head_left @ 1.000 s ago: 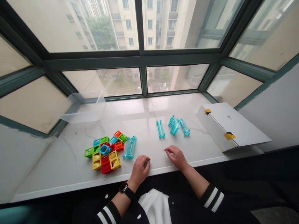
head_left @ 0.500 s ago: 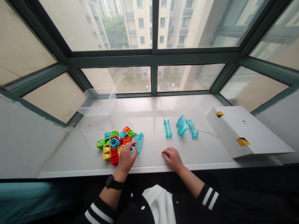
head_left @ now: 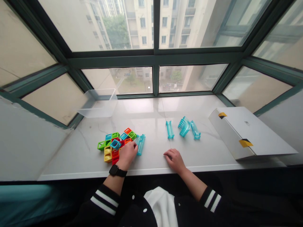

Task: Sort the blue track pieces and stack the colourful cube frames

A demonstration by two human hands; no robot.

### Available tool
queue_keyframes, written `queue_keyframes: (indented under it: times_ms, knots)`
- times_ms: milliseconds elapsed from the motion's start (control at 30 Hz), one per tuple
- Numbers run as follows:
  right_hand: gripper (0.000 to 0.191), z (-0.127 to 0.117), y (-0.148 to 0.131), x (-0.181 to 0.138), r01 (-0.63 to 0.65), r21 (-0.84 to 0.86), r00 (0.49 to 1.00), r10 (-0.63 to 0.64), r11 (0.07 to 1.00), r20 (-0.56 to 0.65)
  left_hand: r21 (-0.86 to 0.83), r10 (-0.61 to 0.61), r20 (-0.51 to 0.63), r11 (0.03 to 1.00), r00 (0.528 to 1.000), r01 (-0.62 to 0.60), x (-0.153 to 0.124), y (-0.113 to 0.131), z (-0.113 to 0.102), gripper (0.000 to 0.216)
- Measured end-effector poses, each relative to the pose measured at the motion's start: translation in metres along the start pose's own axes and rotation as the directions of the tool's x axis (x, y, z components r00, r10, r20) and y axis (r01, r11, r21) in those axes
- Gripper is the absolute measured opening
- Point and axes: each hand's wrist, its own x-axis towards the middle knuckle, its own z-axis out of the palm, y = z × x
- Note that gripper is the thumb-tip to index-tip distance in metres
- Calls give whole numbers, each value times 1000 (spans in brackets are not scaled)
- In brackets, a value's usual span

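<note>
My left hand (head_left: 128,154) is palm down at the right edge of a pile of colourful cube blocks (head_left: 115,144). Its fingers are closed, and whatever they hold, if anything, is hidden beneath them. Red, yellow, green, blue and orange blocks lie around it, some partly covered by the hand. Just right of its fingertips are translucent blue track pieces (head_left: 141,145), lying side by side. My right hand (head_left: 175,160) rests on the white counter with its fingers loosely bent, holding nothing. Beyond it lie a straight track piece (head_left: 169,130), a curved ribbed piece (head_left: 184,126) and another piece (head_left: 195,130).
A clear plastic tub (head_left: 98,112) stands at the back left by the window. On the right is a large white box (head_left: 251,132) with yellow and black tape tabs. The counter's front edge (head_left: 151,171) runs close to my body.
My left hand has turned and shifted slightly, its fingers going from spread near the blue track pieces to closed over the blocks' edge. My right hand stays put.
</note>
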Motion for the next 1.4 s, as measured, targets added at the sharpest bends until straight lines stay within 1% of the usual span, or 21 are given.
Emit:
queue_keyframes:
  times_ms: [133,233,333,433,500,533,600,700,767,833,900,1000,1067,1100,1167,1200,1267,1333,1400]
  knots:
    - [17,0,0,0,5,1,1000,-5,1000,1,-123,35,-27,992,999,-38,-3,-6,-3,19]
    - [17,0,1,0,3,4,1000,-3,1000,2,-245,60,-75,966,995,-77,-8,-10,-4,18]
    - [17,1,1,0,0,9,1000,-1,1000,9,-287,92,-173,948,981,-140,-13,-12,-2,18]
    - [17,1,1,0,-3,8,1000,3,1000,6,-302,115,-296,930,948,-208,-16,-13,2,15]
    - [17,0,0,0,-2,6,1000,2,1000,2,-318,123,-346,917,930,-239,-16,-12,6,13]
    - [17,0,0,0,0,6,1000,0,1000,2,-332,123,-354,910,927,-247,-16,-12,8,12]
    - [18,-1,-1,0,2,6,1000,-2,1000,-1,-392,102,-337,889,936,-238,-16,-11,13,13]
    - [17,-1,-1,0,3,2,1000,-3,1000,-4,-530,43,-259,829,965,-179,-17,-10,20,15]
    - [17,0,0,0,2,-1,1000,-2,1000,-6,-579,24,-232,800,972,-158,-18,-9,23,16]
    - [17,1,0,-1,5,-2,1000,-5,1000,-6,-558,44,-257,809,965,-186,-19,-8,23,15]
    - [17,1,0,-1,8,0,1000,-8,1000,-7,-485,106,-310,837,945,-253,-21,-5,21,11]
    - [18,0,0,2,-19,38,1000,20,999,-6,-384,255,-354,838,900,-388,-26,3,15,12]
    - [21,-5,-1,6,-94,134,996,94,986,7,-347,353,-345,813,870,-468,-31,11,12,14]
    - [26,-7,-3,8,-150,212,989,146,966,33,-329,397,-334,801,855,-500,-34,15,11,15]
    - [41,-14,-8,12,-270,395,962,233,878,141,-296,466,-302,784,832,-546,-39,24,11,17]
    - [49,-17,-11,13,-322,472,945,247,820,216,-283,492,-284,777,823,-562,-42,28,12,18]
    - [60,-23,-20,14,-393,556,908,214,732,359,-260,532,-255,767,808,-587,-46,35,15,21]
    - [57,-26,-31,13,-422,562,876,160,711,455,-237,554,-234,764,799,-600,-48,41,17,23]
    - [46,-29,-41,10,-429,553,854,120,714,507,-214,564,-224,767,795,-605,-49,46,17,25]
